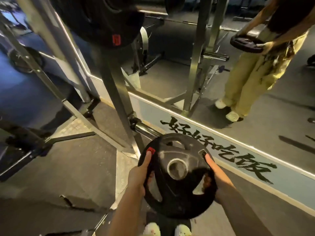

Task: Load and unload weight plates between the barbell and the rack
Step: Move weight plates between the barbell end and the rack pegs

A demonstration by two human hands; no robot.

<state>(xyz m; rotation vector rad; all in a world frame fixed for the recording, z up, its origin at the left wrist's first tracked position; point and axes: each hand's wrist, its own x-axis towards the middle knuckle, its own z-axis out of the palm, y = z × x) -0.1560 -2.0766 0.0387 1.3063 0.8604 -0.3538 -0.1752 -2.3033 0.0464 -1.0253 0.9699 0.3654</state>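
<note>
Weight plate [177,176] carried flat, gripped at opposite rims by left hand [139,176] and right hand [219,181]. Next (judged): tilt upright, align bore with chrome peg [146,129] at the rack base.

Gym, steel rack [117,92], wall mirror [221,79], rubber floor [51,176]

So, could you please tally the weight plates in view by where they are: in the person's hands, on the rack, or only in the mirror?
Held in both hands: 1, the weight plate, gripped by the left hand and the right hand.
On the rack: 1, the large plate at the top.
Mirror only: 1, the reflected plate.
Total: 3
</note>
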